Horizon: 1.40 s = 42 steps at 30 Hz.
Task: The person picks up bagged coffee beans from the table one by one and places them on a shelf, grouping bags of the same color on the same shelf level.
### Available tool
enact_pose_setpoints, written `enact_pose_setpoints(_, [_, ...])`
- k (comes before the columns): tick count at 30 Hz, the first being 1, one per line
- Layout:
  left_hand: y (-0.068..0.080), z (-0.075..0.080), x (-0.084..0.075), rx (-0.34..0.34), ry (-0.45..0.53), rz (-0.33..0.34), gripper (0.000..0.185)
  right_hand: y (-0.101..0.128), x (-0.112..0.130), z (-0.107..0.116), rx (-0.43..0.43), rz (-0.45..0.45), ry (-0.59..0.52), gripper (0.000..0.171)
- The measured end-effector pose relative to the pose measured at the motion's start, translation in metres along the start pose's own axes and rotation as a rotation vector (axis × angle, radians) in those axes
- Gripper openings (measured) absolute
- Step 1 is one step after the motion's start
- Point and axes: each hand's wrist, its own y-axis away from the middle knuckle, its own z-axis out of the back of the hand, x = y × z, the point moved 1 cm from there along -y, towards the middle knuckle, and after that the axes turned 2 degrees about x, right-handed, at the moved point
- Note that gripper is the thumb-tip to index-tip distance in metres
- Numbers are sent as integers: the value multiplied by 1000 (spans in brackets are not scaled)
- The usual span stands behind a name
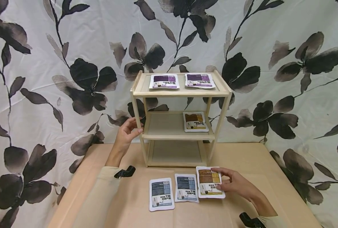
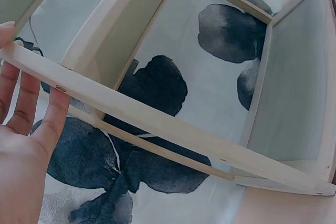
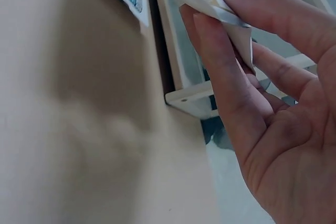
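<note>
A small three-tier wooden shelf rack [image 1: 183, 94] stands on the table. My left hand [image 1: 124, 134] holds its left front post; in the left wrist view the fingers lie behind the post [image 2: 131, 109] and part of the thumb shows on the near side. With thumb and fingers my right hand [image 1: 238, 186] pinches the right edge of a brown-and-yellow pouch [image 1: 207, 181], in front of the rack. In the right wrist view the pouch [image 3: 239, 38] appears lifted off the table. Just left of it lie two blue-grey pouches, one nearer [image 1: 161, 193] and one beside it [image 1: 186, 187].
Two purple pouches, a left one [image 1: 164, 81] and a right one [image 1: 199, 80], lie on the top tier. Another brown-and-yellow pouch [image 1: 195, 122] rests on the right of the middle tier. A floral cloth [image 1: 95, 38] hangs behind the light-brown table [image 1: 243, 155].
</note>
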Motion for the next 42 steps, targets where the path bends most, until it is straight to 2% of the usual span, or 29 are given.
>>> enact_pose_setpoints(9, [-2,1,2,8,6,1,44,-3,21,-4,10,-15,-28,71])
enact_pose_setpoints(18, [-3,0,-1,8,28,10,43,-10,52,-8,42,22,-54,75])
enact_pose_setpoints(27, [-2,0,-2,5,1,24,43,-18,79,-13,66,86,-67,74])
enact_pose_setpoints(33, [-2,0,-2,6,-24,31,43,-24,93,-16,75,138,-67,73])
enact_pose_setpoints(42, [0,0,-1,-3,-44,31,44,-30,110,-18,80,156,-80,75])
